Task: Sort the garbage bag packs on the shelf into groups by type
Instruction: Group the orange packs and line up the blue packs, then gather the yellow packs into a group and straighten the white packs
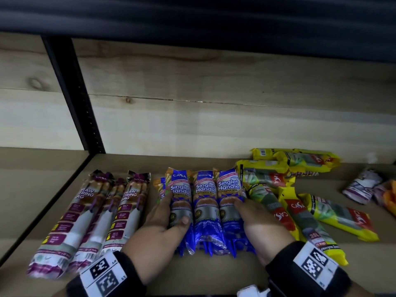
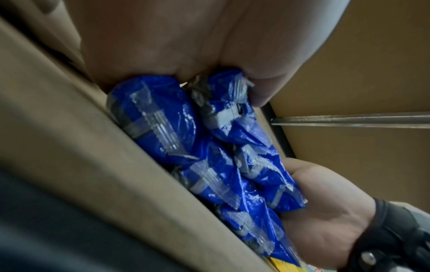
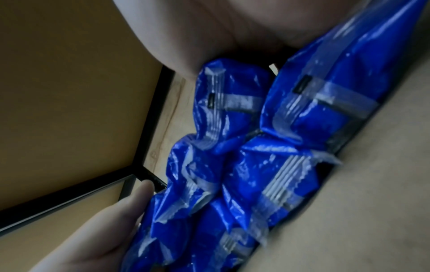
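shelf (image 1: 214,275): glossy blue packs (image 1: 205,202)

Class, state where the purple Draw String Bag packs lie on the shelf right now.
In the head view the Draw String Bag packs lie side by side at the shelf's left end, near the black upright post, just left of the blue Singlet Handle packs.

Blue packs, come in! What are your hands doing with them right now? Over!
Left hand and right hand squeeze the blue packs together from both sides. Purple packs grouped left. Yellow packs jumbled, touching the blue group's right.
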